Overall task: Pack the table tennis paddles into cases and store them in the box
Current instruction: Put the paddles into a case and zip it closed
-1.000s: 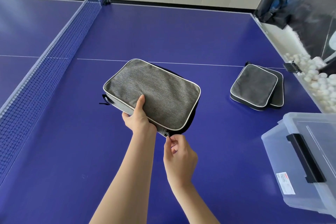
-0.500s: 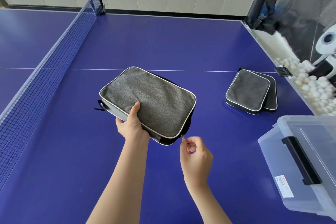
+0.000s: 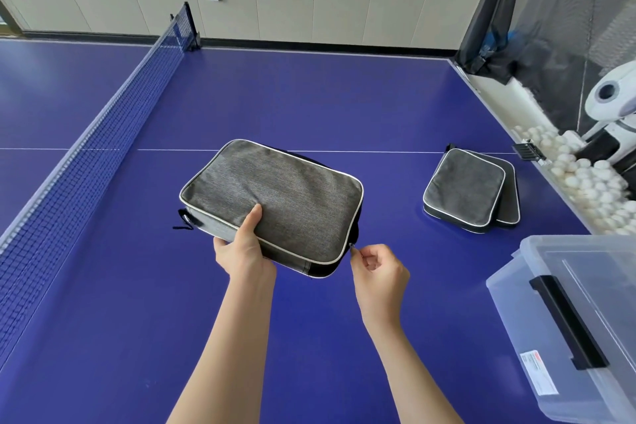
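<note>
A grey rectangular paddle case (image 3: pixel 275 203) with white piping lies tilted over the blue table, lifted at its near edge. My left hand (image 3: pixel 244 248) grips that near edge, thumb on top. My right hand (image 3: pixel 377 268) pinches the small metal zipper pull (image 3: pixel 351 245) at the case's near right corner. A clear plastic storage box (image 3: pixel 581 327) with a black handle on its lid stands at the right edge. No paddle is visible; what is in the case is hidden.
Two more grey cases (image 3: pixel 469 191) lie stacked at the right, beyond the box. The blue net (image 3: pixel 86 162) runs along the left. A tray of several white balls (image 3: pixel 592 182) and a white ball machine (image 3: pixel 616 107) sit off the table's right side.
My right hand has drawn the zipper pull to the right along the near edge and round the near right corner. My left hand keeps its grip on the case.
</note>
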